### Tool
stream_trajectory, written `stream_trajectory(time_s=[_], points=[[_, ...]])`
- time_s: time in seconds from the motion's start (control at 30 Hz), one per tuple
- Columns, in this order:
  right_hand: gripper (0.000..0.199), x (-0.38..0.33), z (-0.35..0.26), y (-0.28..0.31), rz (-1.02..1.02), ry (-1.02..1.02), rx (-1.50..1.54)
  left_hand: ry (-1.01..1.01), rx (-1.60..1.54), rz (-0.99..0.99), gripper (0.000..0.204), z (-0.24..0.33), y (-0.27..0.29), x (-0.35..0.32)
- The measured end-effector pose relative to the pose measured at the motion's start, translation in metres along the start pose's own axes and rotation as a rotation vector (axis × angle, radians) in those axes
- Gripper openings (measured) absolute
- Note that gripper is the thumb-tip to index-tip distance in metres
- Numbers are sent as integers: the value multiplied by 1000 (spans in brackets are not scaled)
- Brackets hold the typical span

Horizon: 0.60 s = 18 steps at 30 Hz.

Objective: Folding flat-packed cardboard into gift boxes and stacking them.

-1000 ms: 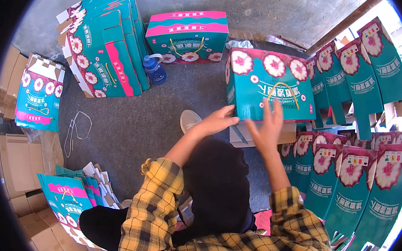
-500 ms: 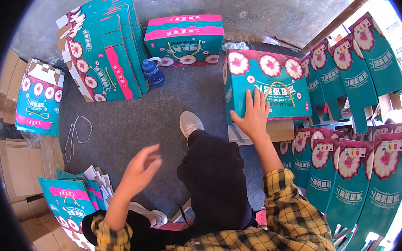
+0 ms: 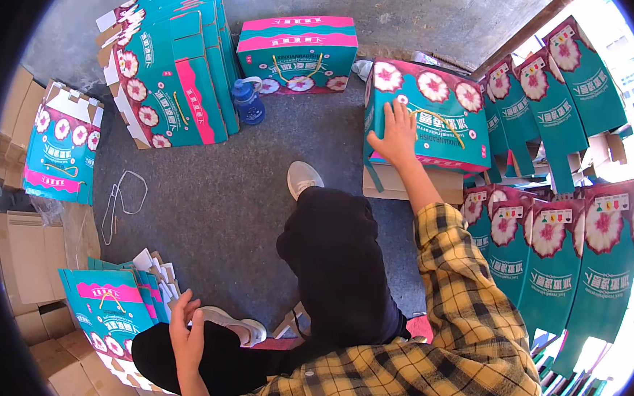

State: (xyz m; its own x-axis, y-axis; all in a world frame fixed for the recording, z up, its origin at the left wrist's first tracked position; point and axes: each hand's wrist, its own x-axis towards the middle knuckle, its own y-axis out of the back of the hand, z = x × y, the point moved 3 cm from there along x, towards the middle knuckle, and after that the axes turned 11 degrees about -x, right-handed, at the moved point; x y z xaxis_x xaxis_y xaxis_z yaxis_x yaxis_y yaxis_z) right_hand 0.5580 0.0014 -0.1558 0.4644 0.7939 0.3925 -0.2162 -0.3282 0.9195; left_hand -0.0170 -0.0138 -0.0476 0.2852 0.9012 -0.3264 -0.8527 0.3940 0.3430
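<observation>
Hands (image 3: pixel 397 137) apart, the right spreads on a smooth, oblong cardboard box (image 3: pixel 449 108).

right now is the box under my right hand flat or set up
Set up: the box shows depth, with more than one face visible at an angle.

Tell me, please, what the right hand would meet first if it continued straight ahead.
Probably the teal box under the right hand, which seems to touch it; farther on, the grey wall.

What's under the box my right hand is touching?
Plain cardboard juts out below the box; whether it's the box's own flap is unclear. The rest underneath is covered.
</observation>
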Motion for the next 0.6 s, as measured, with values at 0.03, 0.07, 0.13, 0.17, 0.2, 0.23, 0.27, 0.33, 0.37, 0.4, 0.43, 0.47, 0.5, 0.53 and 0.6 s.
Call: stream_trajectory(time_s=[0.03,0.07,0.13,0.17,0.2,0.23,0.27,0.33,0.37,0.4,0.43,0.47,0.5,0.53,0.6], points=[[75,-4,-6,-1,-2,1,2,2,1,1,43,-3,-2,0],[74,-9,-14,-2,-31,104,16,-3,16,-18,42,-5,-5,1],[72,-12,-22,-1,-78,241,12,-20,49,-50,40,-5,-6,2],[72,-11,-20,0,-78,239,14,-21,52,-50,40,-7,-5,1],[72,-7,-16,2,-88,227,12,2,58,-51,41,-11,-3,1],[71,-4,-11,4,-100,218,11,27,65,-49,41,-13,-1,-2],[71,0,-5,7,-85,216,28,15,64,-49,41,-13,0,-3],[71,10,18,7,-75,234,96,14,72,-54,41,-9,-3,-5],[71,13,27,7,-61,253,166,10,80,-56,41,-8,-6,-3],[71,14,29,7,-96,263,150,12,82,-56,41,-8,-7,-2],[71,16,30,5,-98,262,152,-3,97,-67,42,-8,-8,-1],[71,21,31,3,-82,276,158,-17,112,-78,42,-8,-10,1],[71,23,34,3,-69,287,160,-15,114,-86,42,-8,-10,2],[71,24,34,0,-56,293,162,-3,121,-88,42,-8,-11,3],[71,31,38,-4,-49,295,170,11,131,-98,42,-8,-13,5]])
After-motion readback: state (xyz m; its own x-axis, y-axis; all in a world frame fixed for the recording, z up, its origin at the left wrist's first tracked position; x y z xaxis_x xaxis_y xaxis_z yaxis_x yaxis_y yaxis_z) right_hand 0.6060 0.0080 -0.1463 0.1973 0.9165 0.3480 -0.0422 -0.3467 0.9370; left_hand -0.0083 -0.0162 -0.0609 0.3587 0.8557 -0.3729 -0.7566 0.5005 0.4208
